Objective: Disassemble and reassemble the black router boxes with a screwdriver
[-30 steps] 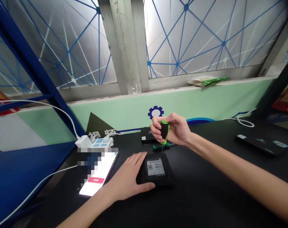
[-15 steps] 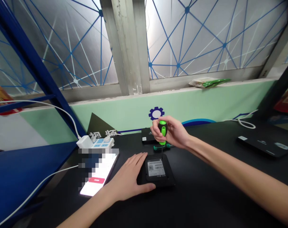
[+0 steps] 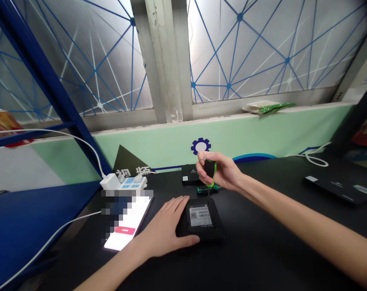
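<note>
A flat black box-shaped device (image 3: 217, 226) with a printed label (image 3: 200, 216) lies on the black table. My left hand (image 3: 170, 226) rests along its left side, fingers stretched out and thumb at the near edge. Above the far right corner, my right hand (image 3: 218, 169) is wrapped round the black and green handle of a screwdriver (image 3: 212, 173). The shaft points down, and its tip meets the device near that corner; the exact contact is too small to make out. Behind it lies a second, dark green-handled screwdriver (image 3: 203, 190).
A lit phone or tablet (image 3: 127, 226) lies left of my left hand. Beyond it stands a white power strip (image 3: 131, 182) with plugs and cables. One black device (image 3: 189, 173) is at the back, another (image 3: 337, 189) at the right. A white cable (image 3: 316, 161) curls near the wall.
The screwdriver's handle has turned in my right hand, showing more black and less green. My left hand keeps its place on the device. The whole view has shifted slightly.
</note>
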{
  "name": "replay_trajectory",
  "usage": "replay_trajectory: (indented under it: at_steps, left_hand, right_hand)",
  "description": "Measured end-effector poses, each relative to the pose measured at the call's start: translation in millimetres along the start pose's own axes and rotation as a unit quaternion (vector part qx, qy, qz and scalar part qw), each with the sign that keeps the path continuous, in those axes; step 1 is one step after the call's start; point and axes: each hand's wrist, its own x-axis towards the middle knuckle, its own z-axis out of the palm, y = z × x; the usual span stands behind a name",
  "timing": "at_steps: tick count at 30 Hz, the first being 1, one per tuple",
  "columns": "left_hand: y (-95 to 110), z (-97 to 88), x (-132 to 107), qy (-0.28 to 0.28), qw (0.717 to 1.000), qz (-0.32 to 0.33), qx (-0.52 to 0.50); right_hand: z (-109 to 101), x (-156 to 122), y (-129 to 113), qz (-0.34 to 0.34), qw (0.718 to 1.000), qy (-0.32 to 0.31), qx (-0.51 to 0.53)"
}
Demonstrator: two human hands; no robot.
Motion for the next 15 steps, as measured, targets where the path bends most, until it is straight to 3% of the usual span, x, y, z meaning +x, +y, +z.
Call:
replay_trajectory:
  at_steps: [9,15]
  left_hand:
    - [0.2,-1.4,-0.4,-0.013,1.0,-0.009,-0.01]
    - [0.1,-1.7,-2.1,-0.005,1.0,0.003,0.001]
  right_hand:
    - [-1.1,0.9,-3.5,0.038,0.999,-0.004,0.011]
    - [4.0,1.0,0.6,0.004,1.0,0.023,0.019]
